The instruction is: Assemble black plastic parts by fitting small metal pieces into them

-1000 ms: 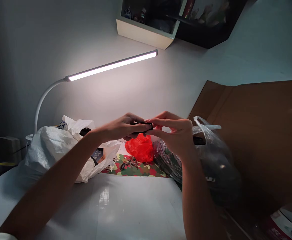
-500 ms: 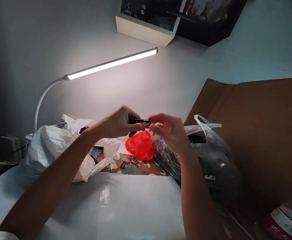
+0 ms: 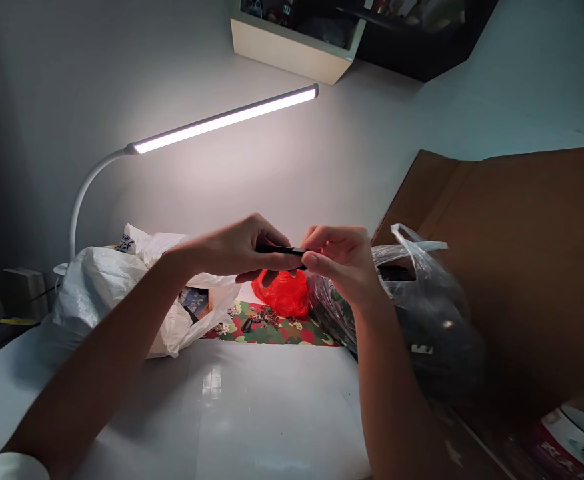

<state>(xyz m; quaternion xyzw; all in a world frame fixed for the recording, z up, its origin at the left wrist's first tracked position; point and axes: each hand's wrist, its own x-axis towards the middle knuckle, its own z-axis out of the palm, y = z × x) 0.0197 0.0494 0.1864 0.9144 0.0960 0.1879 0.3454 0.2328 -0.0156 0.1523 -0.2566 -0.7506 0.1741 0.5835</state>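
Both my hands are raised over the white table (image 3: 252,413), meeting in the middle of the view. My left hand (image 3: 242,248) pinches one end of a small, thin black object (image 3: 286,251). My right hand (image 3: 345,257) has its fingers curled round the other end of the same object. What the black object is I cannot make out. Behind and below my hands lies a red plastic bag (image 3: 283,293).
A lit white desk lamp (image 3: 222,120) arches over the table. A white plastic bag (image 3: 107,293) sits at left and a clear bag of dark things (image 3: 422,313) at right. A patterned red-green mat (image 3: 277,332) holds small bits. A brown cardboard sheet (image 3: 522,253) leans at right.
My hands have kept hold of the black object and shifted their grip on it slightly. The view has tilted down a little, so the lamp and shelf sit higher.
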